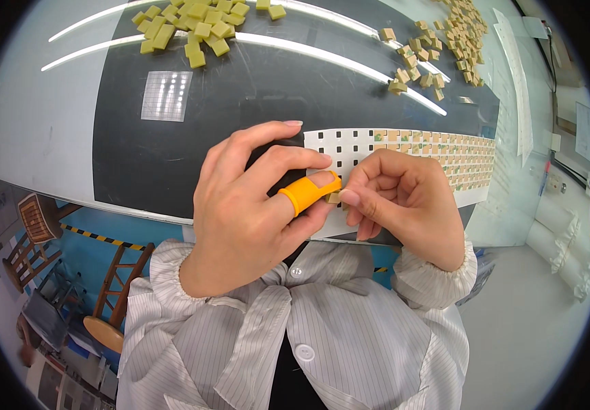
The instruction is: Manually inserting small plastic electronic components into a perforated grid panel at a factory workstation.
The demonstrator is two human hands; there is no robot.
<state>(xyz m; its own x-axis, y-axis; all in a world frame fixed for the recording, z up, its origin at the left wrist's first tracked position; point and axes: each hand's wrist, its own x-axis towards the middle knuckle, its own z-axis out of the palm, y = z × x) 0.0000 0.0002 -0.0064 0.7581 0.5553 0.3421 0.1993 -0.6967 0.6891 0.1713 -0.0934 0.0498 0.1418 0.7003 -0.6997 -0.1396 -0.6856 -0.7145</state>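
A small tan foam-like block (333,198) sits between the tips of my two hands, over the near left part of a white sheet (474,197). My left hand (244,195) wears an orange finger sleeve (304,195) on its index finger. Its index finger and thumb close on the block, while the other fingers stretch over the sheet. My right hand (411,195) is closed in a pinch, with thumb and forefinger at the block's right side; what lies inside this pinch is mostly hidden. Rows of small black squares mark the sheet's left part, and tan pieces fill rows on its right.
Yellow-green blocks (203,29) lie heaped at the far left of the dark table mat (144,157). Near them is a clear gridded sheet (166,96). Many tan blocks (462,37) are scattered at the far right. A wooden stool (105,333) stands beyond the table edge, lower left.
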